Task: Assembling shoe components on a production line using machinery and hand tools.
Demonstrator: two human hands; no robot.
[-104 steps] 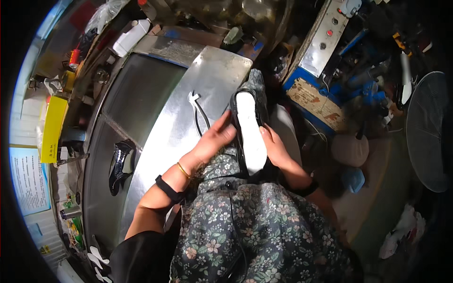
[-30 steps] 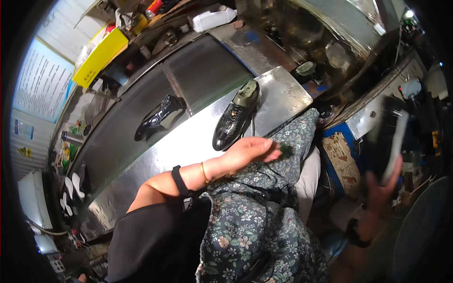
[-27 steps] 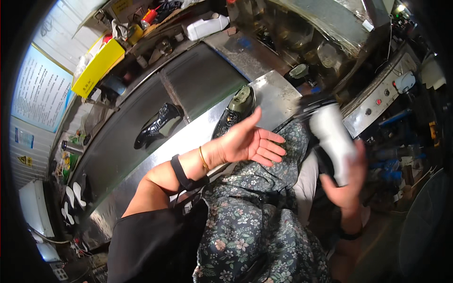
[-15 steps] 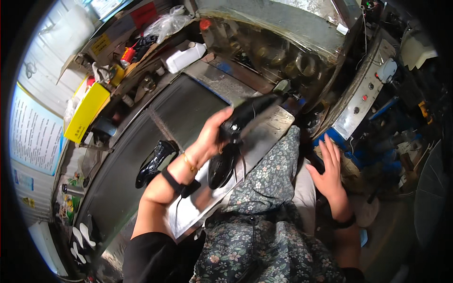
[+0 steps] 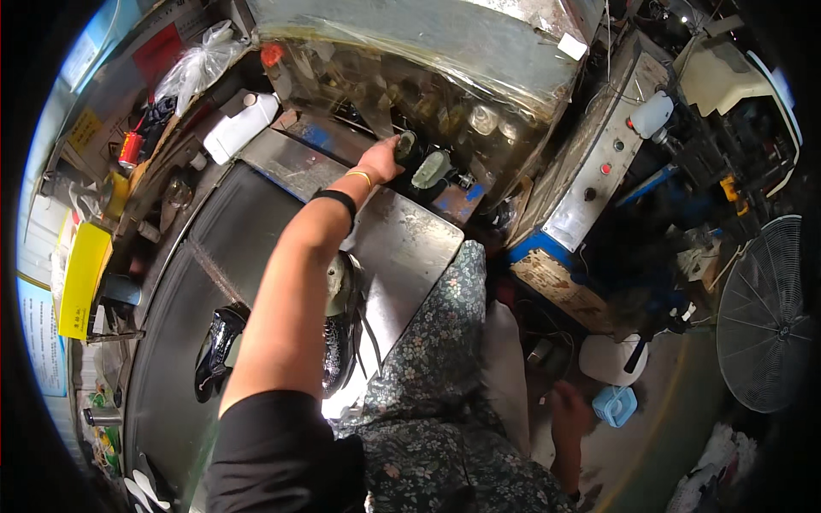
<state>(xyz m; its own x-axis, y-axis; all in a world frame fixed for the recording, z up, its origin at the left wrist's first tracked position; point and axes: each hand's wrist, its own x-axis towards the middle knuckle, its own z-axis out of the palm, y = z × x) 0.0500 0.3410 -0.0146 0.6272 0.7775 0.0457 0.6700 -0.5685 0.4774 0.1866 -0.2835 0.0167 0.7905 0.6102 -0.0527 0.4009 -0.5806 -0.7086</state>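
My left hand reaches forward to the machine's opening, its fingers closed at the side of a dark shoe with a greenish rounded top; much of that shoe is hidden in shadow. Just right of it sits a pale green block. Beneath my left forearm a glossy black lace-up shoe rests on the metal plate, its laces trailing. Another black shoe lies on the dark belt, partly behind my arm. My right hand hangs low beside my leg, dim and blurred, so its fingers do not read clearly.
A dark conveyor belt curves along the left. Beyond it are a white jug and a yellow box. To the right stand a control panel with knobs, a round fan and a blue basket.
My left hand has carried a black shoe forward to the machine's opening, away from the other shoe on the plate. My right hand has dropped lower. The view has shifted rightward.
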